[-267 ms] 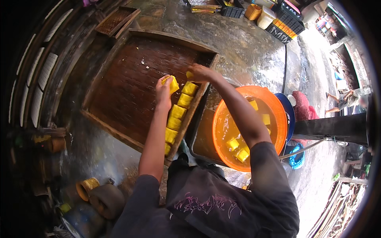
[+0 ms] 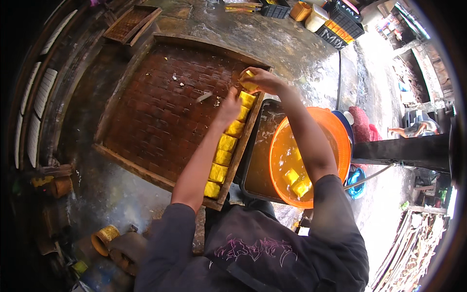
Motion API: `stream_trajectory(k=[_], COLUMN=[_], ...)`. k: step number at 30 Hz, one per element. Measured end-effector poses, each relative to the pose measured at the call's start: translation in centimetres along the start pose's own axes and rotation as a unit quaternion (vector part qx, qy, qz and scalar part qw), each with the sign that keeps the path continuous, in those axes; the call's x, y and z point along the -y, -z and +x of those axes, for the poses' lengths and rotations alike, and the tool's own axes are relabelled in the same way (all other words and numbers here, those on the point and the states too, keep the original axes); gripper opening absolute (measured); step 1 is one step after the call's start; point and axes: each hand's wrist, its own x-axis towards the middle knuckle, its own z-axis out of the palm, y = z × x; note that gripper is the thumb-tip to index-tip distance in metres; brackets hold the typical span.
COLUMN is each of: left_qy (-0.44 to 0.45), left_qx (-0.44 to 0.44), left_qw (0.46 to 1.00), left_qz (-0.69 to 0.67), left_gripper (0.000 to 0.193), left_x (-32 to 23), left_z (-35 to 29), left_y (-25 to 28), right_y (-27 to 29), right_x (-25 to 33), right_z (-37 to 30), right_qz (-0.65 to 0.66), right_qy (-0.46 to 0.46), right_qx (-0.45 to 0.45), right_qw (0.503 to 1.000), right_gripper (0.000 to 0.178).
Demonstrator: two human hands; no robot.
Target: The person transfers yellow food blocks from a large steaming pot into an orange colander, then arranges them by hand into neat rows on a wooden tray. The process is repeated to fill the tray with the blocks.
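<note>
A row of yellow tofu-like blocks [image 2: 227, 142] lies along the right side of a wooden-framed tray [image 2: 160, 107] with a dark woven base. My right hand [image 2: 262, 80] is closed round another yellow block [image 2: 250, 83] at the row's far end, by the tray's corner. Beside it, my left hand [image 2: 230, 106] rests against the left side of the far blocks, thumb side up. Most of the left fingers are hidden, and no block shows in that hand. Under my right forearm, an orange basin [image 2: 274, 168] holds yellowish liquid with several yellow blocks in it.
A black tub [image 2: 258, 187] of brownish liquid stands between tray and basin. Smaller trays [image 2: 131, 24] lie at the far left. Black crates [image 2: 340, 27] and a white bucket [image 2: 315, 19] are at the far right. A dark post [image 2: 396, 158] lies right of the basin.
The yellow block that was in my left hand no longer shows there. My right hand holds a block at the row's far end, and the row is one block longer. The view has shifted slightly.
</note>
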Motion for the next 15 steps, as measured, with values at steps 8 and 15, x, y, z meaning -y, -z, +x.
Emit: stream_trajectory(k=[8, 15], left_qy=[-0.116, -0.180], left_qx=[-0.044, -0.034], left_qw=[0.990, 0.973], left_qz=[0.066, 0.140], left_gripper=[0.067, 0.061], left_x=[4.1, 0.5], left_z=[5.0, 1.5], left_y=[-1.4, -2.3], right_y=[2.3, 3.4], right_x=[-1.8, -11.9], right_z=[2.0, -22.7], right_qz=[-0.300, -0.310], right_qy=[-0.068, -0.174], right_qx=[0.013, -0.389], right_qw=[0.951, 0.850], right_gripper=[0.053, 0.043])
